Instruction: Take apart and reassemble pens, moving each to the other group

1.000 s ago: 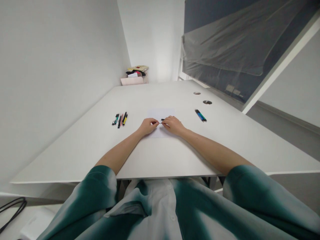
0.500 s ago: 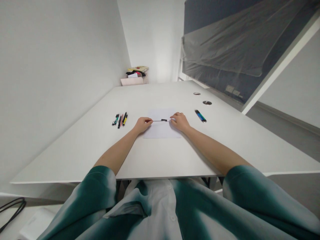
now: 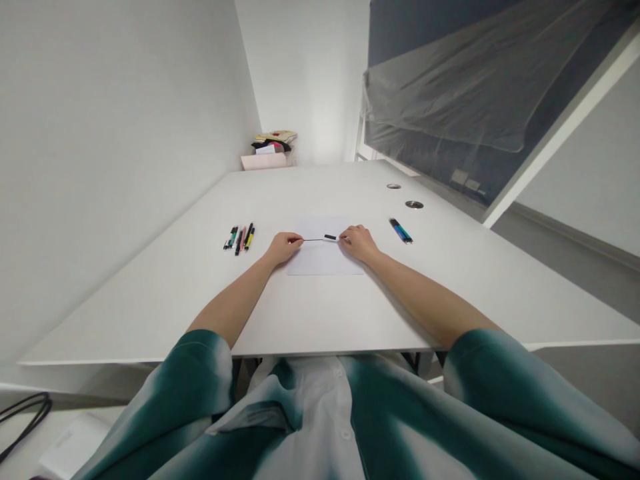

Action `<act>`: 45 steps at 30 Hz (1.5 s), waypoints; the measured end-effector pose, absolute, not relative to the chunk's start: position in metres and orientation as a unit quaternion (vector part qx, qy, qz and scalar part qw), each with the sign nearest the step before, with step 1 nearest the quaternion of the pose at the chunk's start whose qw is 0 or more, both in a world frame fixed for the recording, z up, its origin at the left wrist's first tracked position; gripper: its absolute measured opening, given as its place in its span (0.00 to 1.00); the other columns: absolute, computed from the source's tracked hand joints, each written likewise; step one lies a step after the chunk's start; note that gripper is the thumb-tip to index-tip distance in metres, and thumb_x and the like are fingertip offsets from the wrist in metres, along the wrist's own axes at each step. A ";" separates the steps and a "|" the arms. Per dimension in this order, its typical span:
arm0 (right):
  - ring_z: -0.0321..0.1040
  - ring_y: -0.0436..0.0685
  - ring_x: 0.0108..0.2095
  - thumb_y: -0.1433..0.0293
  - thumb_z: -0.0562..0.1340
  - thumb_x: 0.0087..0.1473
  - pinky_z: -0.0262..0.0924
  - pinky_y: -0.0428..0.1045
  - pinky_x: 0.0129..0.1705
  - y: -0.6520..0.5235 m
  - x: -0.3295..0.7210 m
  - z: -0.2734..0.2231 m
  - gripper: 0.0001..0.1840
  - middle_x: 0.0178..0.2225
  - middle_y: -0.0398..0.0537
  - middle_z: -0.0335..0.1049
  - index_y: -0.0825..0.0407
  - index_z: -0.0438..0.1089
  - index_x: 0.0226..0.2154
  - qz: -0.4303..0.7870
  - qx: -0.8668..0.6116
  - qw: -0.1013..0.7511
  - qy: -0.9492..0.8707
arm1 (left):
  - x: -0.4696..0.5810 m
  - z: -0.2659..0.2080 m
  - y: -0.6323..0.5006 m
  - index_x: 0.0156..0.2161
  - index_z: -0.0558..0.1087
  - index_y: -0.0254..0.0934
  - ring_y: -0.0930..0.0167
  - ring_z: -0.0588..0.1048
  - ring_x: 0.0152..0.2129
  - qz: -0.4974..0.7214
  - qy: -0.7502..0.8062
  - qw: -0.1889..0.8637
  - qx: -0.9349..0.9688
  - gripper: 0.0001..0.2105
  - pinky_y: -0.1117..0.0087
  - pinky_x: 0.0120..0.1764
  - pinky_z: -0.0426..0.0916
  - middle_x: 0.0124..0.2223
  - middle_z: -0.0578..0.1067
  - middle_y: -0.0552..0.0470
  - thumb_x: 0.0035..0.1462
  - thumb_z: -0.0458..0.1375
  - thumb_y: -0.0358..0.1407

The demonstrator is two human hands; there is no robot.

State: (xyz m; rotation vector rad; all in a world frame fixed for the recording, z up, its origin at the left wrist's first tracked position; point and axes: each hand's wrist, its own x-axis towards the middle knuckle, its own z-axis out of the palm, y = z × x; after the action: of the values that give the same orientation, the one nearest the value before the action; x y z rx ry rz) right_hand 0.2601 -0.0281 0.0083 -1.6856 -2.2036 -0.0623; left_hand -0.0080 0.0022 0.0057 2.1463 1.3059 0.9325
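Observation:
My left hand [image 3: 285,248] rests at the left edge of a white sheet of paper [image 3: 325,265], its fingers pinched on one end of a thin dark rod [image 3: 313,240]. The rod points right across the sheet; its exact kind is too small to make out. Opposite it, my right hand [image 3: 359,243] lies at the sheet's right side, fingers closed on a slim pen part with a black end [image 3: 330,237]. That black end points left, just above and right of the rod's tip. The rest of the part is hidden by my fingers.
Several pens and markers [image 3: 240,239] lie to the left of the sheet. To the right are blue and green pens [image 3: 401,231]. Two round inserts [image 3: 414,205] are set in the white table [image 3: 320,313]. A pile of bags [image 3: 273,150] stands at the far end.
The black-ended part has shifted slightly right and tilted, with more of its pale section showing. It now appears apart from the rod's tip. My left hand has barely moved.

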 end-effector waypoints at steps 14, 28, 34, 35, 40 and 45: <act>0.66 0.65 0.48 0.71 0.55 0.62 0.58 0.57 0.51 -0.029 0.268 0.012 0.16 0.44 0.56 0.77 0.52 0.79 0.42 -0.025 -0.581 0.201 -0.788 | -0.016 0.006 0.007 0.36 0.81 0.32 0.66 0.75 0.32 0.364 0.490 0.241 0.755 0.13 0.64 0.42 0.68 0.35 0.81 0.45 0.51 0.59 0.39; 0.66 0.63 0.49 0.71 0.55 0.62 0.57 0.54 0.50 -0.033 0.262 0.013 0.16 0.44 0.56 0.77 0.53 0.78 0.43 -0.040 -0.556 0.192 -0.807 | -0.009 0.004 0.006 0.37 0.81 0.33 0.66 0.76 0.34 0.351 0.479 0.244 0.767 0.13 0.65 0.42 0.70 0.36 0.82 0.46 0.51 0.59 0.38; 0.68 0.61 0.49 0.71 0.56 0.62 0.58 0.53 0.51 -0.035 0.256 0.013 0.14 0.45 0.55 0.76 0.54 0.77 0.45 -0.027 -0.524 0.194 -0.829 | -0.004 0.006 0.001 0.37 0.81 0.32 0.67 0.76 0.32 0.344 0.471 0.247 0.774 0.14 0.66 0.40 0.69 0.35 0.81 0.46 0.52 0.59 0.39; 0.68 0.61 0.48 0.72 0.56 0.62 0.58 0.52 0.50 -0.035 0.255 0.013 0.14 0.46 0.55 0.76 0.54 0.76 0.45 -0.019 -0.518 0.194 -0.833 | -0.003 0.006 0.000 0.37 0.81 0.33 0.67 0.75 0.32 0.341 0.468 0.249 0.777 0.14 0.66 0.40 0.69 0.35 0.81 0.46 0.52 0.59 0.40; 0.71 0.58 0.45 0.71 0.56 0.63 0.61 0.50 0.47 -0.038 0.251 0.012 0.14 0.46 0.54 0.76 0.52 0.74 0.47 0.015 -0.511 0.205 -0.834 | 0.001 0.008 -0.003 0.37 0.81 0.33 0.66 0.75 0.34 0.334 0.462 0.245 0.784 0.14 0.66 0.42 0.68 0.36 0.81 0.47 0.52 0.58 0.40; 0.72 0.57 0.44 0.70 0.56 0.63 0.62 0.49 0.45 -0.041 0.248 0.010 0.14 0.47 0.52 0.76 0.50 0.73 0.48 0.030 -0.505 0.220 -0.834 | 0.005 0.009 -0.006 0.37 0.82 0.34 0.66 0.75 0.34 0.336 0.458 0.255 0.783 0.14 0.65 0.43 0.68 0.37 0.81 0.46 0.52 0.58 0.40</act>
State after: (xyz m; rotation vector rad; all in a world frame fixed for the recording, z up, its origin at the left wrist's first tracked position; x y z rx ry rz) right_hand 0.2484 -0.0407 0.0102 -1.3964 -2.3064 0.0818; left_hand 0.0051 -0.0060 0.0088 2.1256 1.2432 0.9130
